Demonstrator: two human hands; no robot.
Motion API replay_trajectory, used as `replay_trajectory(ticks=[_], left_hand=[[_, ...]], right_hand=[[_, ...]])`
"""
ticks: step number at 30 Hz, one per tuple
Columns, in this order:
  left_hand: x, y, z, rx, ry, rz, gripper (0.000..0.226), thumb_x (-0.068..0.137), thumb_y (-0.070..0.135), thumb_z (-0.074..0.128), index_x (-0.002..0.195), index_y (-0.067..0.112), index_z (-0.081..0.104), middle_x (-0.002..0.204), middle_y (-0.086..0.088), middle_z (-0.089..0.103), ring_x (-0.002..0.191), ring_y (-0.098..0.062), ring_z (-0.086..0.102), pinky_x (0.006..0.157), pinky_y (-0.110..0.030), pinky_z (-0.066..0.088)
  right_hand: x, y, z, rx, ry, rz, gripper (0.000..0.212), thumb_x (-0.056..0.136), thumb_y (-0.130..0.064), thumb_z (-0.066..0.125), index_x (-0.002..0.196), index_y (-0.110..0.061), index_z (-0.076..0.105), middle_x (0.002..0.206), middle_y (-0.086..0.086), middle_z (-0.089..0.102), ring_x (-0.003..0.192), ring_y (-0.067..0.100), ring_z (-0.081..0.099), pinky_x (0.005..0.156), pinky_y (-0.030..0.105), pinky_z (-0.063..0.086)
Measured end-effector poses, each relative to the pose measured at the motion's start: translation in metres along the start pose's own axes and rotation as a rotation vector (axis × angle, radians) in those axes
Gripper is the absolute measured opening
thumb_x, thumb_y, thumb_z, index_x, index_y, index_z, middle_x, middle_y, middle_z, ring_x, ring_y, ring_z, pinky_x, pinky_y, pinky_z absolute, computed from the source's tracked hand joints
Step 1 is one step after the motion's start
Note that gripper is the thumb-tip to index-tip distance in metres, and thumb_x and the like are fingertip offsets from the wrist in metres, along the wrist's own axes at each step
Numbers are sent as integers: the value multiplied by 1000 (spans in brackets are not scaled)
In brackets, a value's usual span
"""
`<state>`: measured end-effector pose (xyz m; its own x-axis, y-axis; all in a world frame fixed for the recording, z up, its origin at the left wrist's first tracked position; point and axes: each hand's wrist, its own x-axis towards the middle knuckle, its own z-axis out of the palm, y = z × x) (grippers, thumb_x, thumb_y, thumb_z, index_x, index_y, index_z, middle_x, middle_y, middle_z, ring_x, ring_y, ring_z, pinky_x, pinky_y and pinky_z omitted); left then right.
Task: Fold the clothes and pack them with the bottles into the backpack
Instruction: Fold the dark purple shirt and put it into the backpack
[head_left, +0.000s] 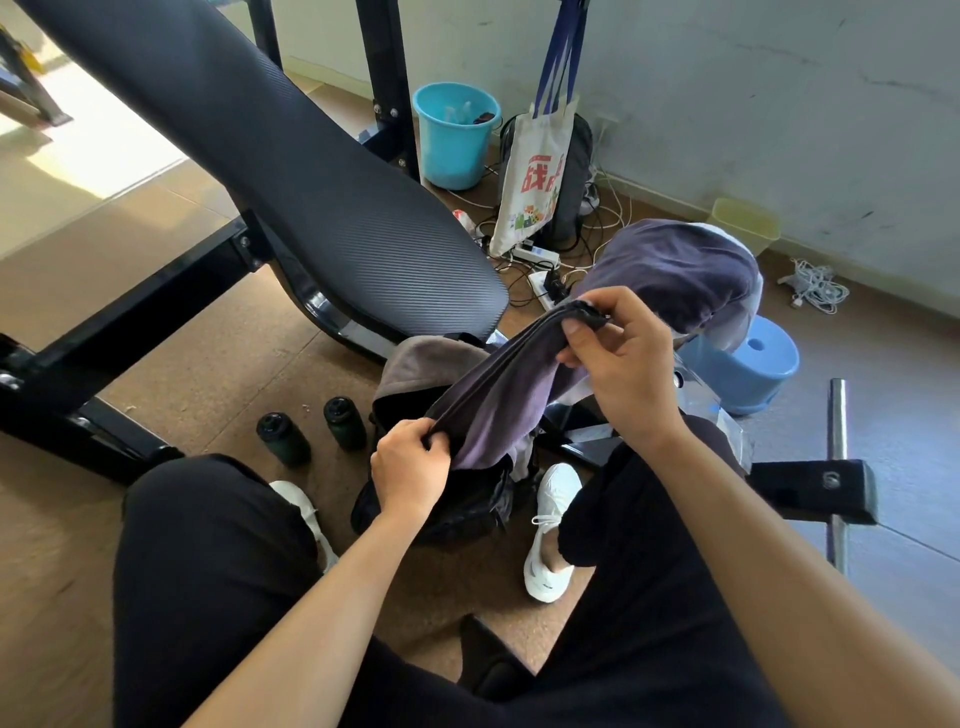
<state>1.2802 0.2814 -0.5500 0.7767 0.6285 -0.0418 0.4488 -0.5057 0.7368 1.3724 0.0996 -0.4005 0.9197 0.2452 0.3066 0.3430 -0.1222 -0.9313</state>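
Right hand (623, 364): thumb and forefinger pressed together, pinching the dark hem at the upper end of a purple garment (498, 395); the other fingers (613, 306) curl loosely above the cloth.

Left hand (410, 462): fingers (434, 441) curled tight around the lower end of the same garment, with cloth bunched inside the fist.

Purple garment: stretched as a slanting band between the two hands, lower at the left hand and higher at the right. The rest of it lies in a mound (680, 270) behind the right hand.

Backpack (467, 506): black, on the floor between the person's white shoes, directly below the left hand, with its mouth open towards the garment. A grey cloth (421, 364) lies over its far edge.

Bottles: two dark ones, upright on the floor just left of the backpack, one (283, 436) nearer the left knee and one (345, 422) nearer the backpack. They stand apart from each other.

Surroundings: black padded backrest (311, 171) slanting across the upper left; blue stool (748, 364) at right; blue bucket (457, 135), printed tote bag (535, 182) and tangled cables by the wall.
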Motion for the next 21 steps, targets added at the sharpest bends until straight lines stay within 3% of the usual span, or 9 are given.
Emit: replay_trajectory(ticks=[3,6,9,12,17,21], left_hand=[[2,-7,-3,26,-140,-139,21,92,36,57,97,30,76,80,-2,76,86,-27,72,81,-36,54],[2,-9,-3,-35,-244,-232,17,94,30,59,84,26,72,59,4,72,55,-14,72,73,-38,62],[6,-9,-3,-208,-229,-372,15,96,18,63,88,22,75,70,-1,76,55,-17,73,69,-38,65],[9,-10,-6,-326,-221,-502,10,95,15,67,97,17,77,85,-5,76,64,-20,76,60,-28,61],[9,-9,-6,-340,-283,-458,15,88,14,74,73,15,75,77,-8,73,64,-21,72,60,-28,56],[9,-12,-8,-221,-393,-330,12,84,16,78,72,18,76,69,-2,70,67,-18,65,62,-31,50]], right_hand=[[-3,6,-1,15,-25,9,14,95,6,63,102,-6,62,97,24,65,84,39,69,71,28,59],[-8,10,1,7,-47,23,18,94,6,64,101,-10,62,96,22,67,85,37,70,71,25,59],[-11,13,2,14,-63,26,18,94,7,64,100,-9,62,96,21,67,83,35,71,71,25,59],[-16,13,1,27,-82,11,18,93,9,64,100,-8,62,95,24,67,81,36,70,71,23,58],[-20,11,-1,25,-88,16,19,93,9,64,99,-9,63,95,24,67,80,33,70,71,23,58],[-16,12,-6,4,-53,37,15,94,9,63,102,-3,62,92,21,66,74,25,69,69,21,57]])
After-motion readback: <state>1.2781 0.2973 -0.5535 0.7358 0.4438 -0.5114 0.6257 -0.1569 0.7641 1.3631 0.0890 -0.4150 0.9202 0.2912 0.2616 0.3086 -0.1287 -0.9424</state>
